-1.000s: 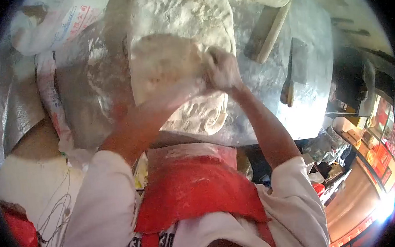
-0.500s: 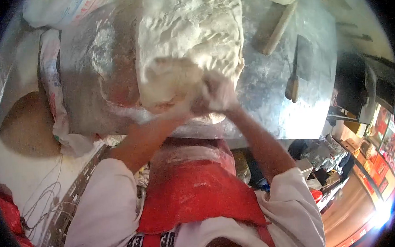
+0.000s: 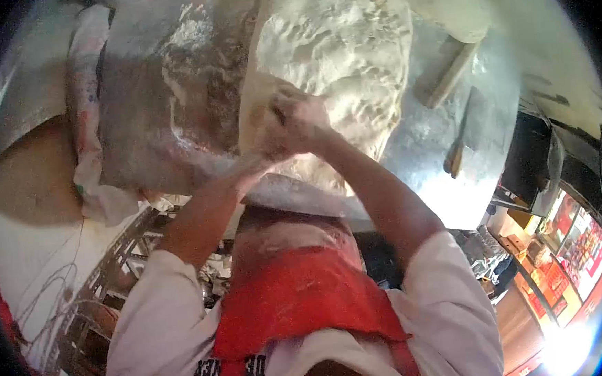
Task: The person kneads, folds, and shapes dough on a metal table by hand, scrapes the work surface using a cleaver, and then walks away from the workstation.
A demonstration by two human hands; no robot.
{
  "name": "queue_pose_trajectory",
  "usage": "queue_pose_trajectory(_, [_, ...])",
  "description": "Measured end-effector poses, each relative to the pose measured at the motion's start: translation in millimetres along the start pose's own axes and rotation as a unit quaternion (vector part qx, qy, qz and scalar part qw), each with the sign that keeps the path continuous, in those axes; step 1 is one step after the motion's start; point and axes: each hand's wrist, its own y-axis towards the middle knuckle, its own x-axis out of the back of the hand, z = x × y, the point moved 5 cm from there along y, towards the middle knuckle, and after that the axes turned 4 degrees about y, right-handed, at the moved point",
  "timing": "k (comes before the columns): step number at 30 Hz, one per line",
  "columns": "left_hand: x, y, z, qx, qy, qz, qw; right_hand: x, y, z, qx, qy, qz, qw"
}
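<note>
A large slab of pale dough (image 3: 335,62), dimpled all over, lies on the metal worktop (image 3: 145,122). My right hand (image 3: 300,122) is curled into a fist and presses on the dough's left part near its front end. Close beside and partly beneath it is my left hand (image 3: 264,145), its fingers hidden by the right hand and by shadow. The two hands touch or overlap at the dough's near left edge.
Right of the dough lie a wooden rolling pin (image 3: 451,72) and a blade with a wooden handle (image 3: 456,159). A rolled cloth or sack (image 3: 86,111) runs along the worktop's left edge. More pale dough (image 3: 462,13) sits at the back right.
Both hands have moved left over the dough, from its right side to its left edge. The view has turned, so the dough now appears further right and tilted.
</note>
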Motion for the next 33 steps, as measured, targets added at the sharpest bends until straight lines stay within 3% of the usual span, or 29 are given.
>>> queue_pose_trajectory(1, [11.8,-6.5,-26.8,-0.008,0.268,-0.024,0.963,-15.2,10.3,-0.9,0.096,0.031,-0.013,0.995])
queue_pose_trajectory(2, [19.6,-5.2,-37.2,0.001,0.401,-0.044,0.915,-15.9,21.8,-3.5,0.142,0.040,0.005,0.989])
queue_pose_trajectory(5, [21.6,-4.1,-59.6,0.067,0.512,-0.048,0.855,-22.8,20.1,-9.7,0.153,0.058,0.001,0.986])
queue_pose_trajectory(7, [15.6,6.2,-68.1,0.052,0.561,-0.056,0.824,-18.8,21.3,-4.6,0.144,0.003,-0.017,0.989])
queue_pose_trajectory(10, [6.1,28.5,-102.6,-0.171,0.518,-0.110,0.830,-12.9,23.8,-21.8,-0.096,0.032,0.048,0.994])
queue_pose_trajectory(11, [-1.5,43.8,-115.8,-0.228,0.499,-0.098,0.830,9.5,29.7,-12.4,-0.103,0.033,0.048,0.993])
queue_pose_trajectory(12, [-6.9,70.1,-116.1,-0.078,0.451,-0.003,0.889,48.2,43.2,1.0,-0.124,0.016,0.028,0.992])
queue_pose_trajectory(13, [-21.2,71.6,-173.5,-0.095,0.406,0.005,0.909,72.5,51.7,-2.9,-0.143,-0.002,0.010,0.990])
queue_pose_trajectory(14, [-25.1,88.3,-158.3,-0.090,0.401,0.007,0.912,72.8,51.9,-30.6,-0.149,-0.002,0.015,0.989])
queue_pose_trajectory(16, [-24.4,117.6,-119.4,-0.193,0.513,-0.132,0.826,63.0,45.4,-86.4,-0.020,0.007,-0.074,0.997])
queue_pose_trajectory(17, [-16.1,136.9,-115.6,-0.251,0.563,-0.210,0.759,54.8,45.7,-107.9,0.038,-0.016,-0.119,0.992])
queue_pose_trajectory(18, [0.6,95.1,-246.1,-0.337,0.217,-0.066,0.914,54.4,58.9,-114.8,0.034,-0.043,-0.099,0.994])
queue_pose_trajectory(19, [-8.1,117.4,-190.0,-0.211,0.334,-0.076,0.915,56.0,49.4,-105.0,0.012,-0.067,-0.069,0.995])
queue_pose_trajectory(21, [-25.6,152.0,-76.3,0.037,0.614,0.002,0.788,54.4,40.3,-82.4,-0.020,-0.055,-0.067,0.996])
queue_pose_trajectory(22, [-42.5,124.0,-150.4,-0.103,0.758,-0.069,0.641,64.9,63.7,-80.1,-0.031,-0.054,-0.085,0.994])
queue_pose_trajectory(23, [-32.2,133.2,-192.6,-0.111,0.758,-0.079,0.638,77.9,82.3,-76.7,-0.020,-0.060,-0.090,0.994])
queue_pose_trajectory(24, [-19.5,141.1,-210.7,-0.062,0.608,0.001,0.791,82.4,99.7,-77.2,-0.107,-0.001,-0.024,0.994])
queue_pose_trajectory(25, [-16.1,144.6,-213.8,-0.005,0.423,0.081,0.902,85.6,115.3,-73.2,-0.195,0.061,0.044,0.978])
queue_pose_trajectory(27, [3.9,180.4,-225.6,-0.015,0.482,0.117,0.868,107.3,170.2,-55.9,-0.164,-0.084,0.051,0.982])
queue_pose_trajectory(29, [25.6,213.7,-213.9,-0.006,0.545,0.096,0.833,100.5,192.4,-78.2,-0.152,-0.075,0.029,0.985])
queue_pose_trajectory(31, [45.8,241.5,-179.4,-0.044,0.583,0.005,0.811,64.9,196.0,-129.6,0.007,-0.074,-0.058,0.996])
queue_pose_trajectory(32, [56.2,251.0,-162.5,-0.080,0.588,-0.054,0.803,51.8,199.3,-166.6,-0.050,0.001,-0.079,0.996])
queue_pose_trajectory(33, [64.7,256.4,-156.4,-0.107,0.575,-0.092,0.806,67.9,210.3,-140.0,-0.023,0.093,-0.087,0.992])
